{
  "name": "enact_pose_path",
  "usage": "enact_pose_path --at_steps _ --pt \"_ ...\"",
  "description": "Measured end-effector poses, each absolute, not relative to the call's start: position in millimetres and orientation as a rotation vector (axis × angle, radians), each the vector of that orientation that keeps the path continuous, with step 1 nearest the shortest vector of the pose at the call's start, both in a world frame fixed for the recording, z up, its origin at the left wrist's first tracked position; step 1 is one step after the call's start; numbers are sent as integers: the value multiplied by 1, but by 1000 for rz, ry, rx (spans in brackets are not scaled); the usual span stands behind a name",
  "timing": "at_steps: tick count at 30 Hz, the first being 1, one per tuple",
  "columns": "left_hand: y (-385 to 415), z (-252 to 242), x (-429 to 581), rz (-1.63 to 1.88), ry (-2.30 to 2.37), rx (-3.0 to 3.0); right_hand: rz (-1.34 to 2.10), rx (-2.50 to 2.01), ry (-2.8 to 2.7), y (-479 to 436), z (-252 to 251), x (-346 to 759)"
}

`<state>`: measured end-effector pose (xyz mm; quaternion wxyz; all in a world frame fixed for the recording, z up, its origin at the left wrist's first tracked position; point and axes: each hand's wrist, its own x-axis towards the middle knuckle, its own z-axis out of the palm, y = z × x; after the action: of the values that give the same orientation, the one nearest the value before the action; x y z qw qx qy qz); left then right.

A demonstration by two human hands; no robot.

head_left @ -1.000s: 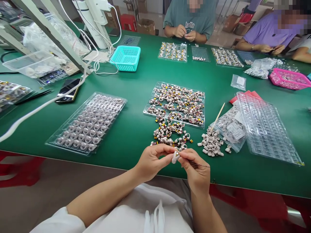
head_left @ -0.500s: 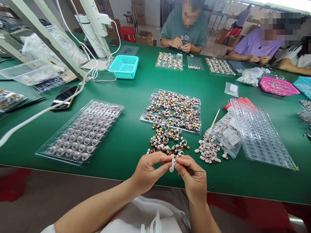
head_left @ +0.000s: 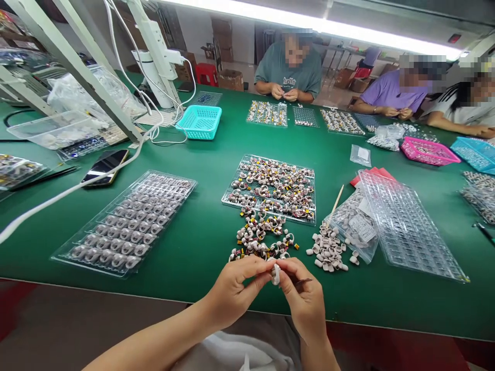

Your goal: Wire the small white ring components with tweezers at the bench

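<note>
One pale piece [head_left: 276, 275] sits between the fingertips: left hand [head_left: 232, 286] and right hand [head_left: 307, 301] both pinch it, and one thin dark tool [head_left: 304, 281] rests in the right. It looks unfinished. Left of the fingers, one tray [head_left: 64, 254] of rowed pieces seems done; just beyond, one heaped tray [head_left: 228, 198] and one wired pile [head_left: 253, 226], uncountably crowded, seem left.

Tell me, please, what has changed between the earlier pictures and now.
The view tilted up: the lamp came into sight, and everything on the table sits lower in the picture. The left hand and right hand still pinch the small part between them; nothing was visibly picked up or let go. The trays and loose pieces lie as they were.
</note>
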<state>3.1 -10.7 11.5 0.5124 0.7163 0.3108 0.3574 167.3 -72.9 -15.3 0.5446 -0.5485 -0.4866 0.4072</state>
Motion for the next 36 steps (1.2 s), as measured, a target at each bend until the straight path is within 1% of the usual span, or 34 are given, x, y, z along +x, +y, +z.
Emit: enact_pose_path --at_steps 6,12,19,25,31,36 --pt "-10 5 4 799 884 1707 864 -1240 -1253 -69 -28 165" --pt "-5 -10 3 857 797 1690 769 -1181 -1320 -60 -42 168" --pt "-7 -11 3 862 767 1589 651 -1133 -1292 -59 -44 162" --pt "-7 4 2 771 829 1392 654 -1159 -1403 -58 -30 164" --pt "2 12 3 596 772 884 687 -1257 -1551 -66 -7 173" --pt "9 11 0 478 745 738 831 -1255 -1678 -69 2 180"
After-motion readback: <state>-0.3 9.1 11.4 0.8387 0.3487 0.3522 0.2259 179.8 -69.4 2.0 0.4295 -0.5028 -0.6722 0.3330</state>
